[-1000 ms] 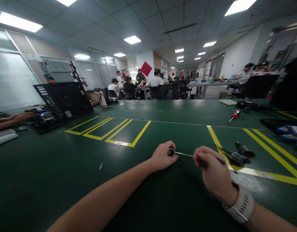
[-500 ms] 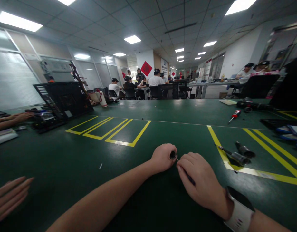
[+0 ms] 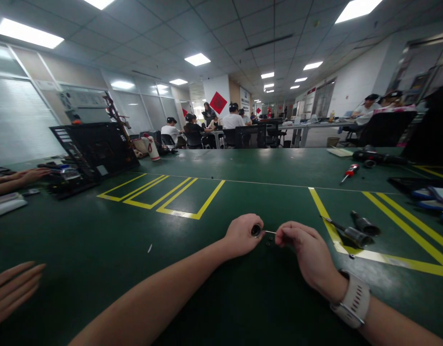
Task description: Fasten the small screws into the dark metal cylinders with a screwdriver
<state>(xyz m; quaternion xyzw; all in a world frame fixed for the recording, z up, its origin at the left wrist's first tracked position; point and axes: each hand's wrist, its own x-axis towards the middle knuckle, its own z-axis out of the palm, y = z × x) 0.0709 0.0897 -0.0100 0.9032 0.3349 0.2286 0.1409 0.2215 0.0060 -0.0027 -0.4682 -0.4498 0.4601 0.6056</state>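
My left hand is closed around a short, dark metal tube, whose round open end faces me and to the right. My right hand is pinched shut on a slim screwdriver, and its thin bright shaft points left at the tube's mouth. My fingers hide its handle, and whether the tip touches the tube I cannot tell. Just below the shaft, small dark rings or nuts lie on the green table.
On the right lie metal cylinders with narrow ends, a small nut and a red-handled screwdriver. Yellow tape marks the table. Another person's hand reaches in at lower left; other hands are beside black equipment.
My right hand has rolled over and drawn slightly right, pulling the shaft back from the tube. Small dark rings now show on the table below it. My left hand stays nearly still.
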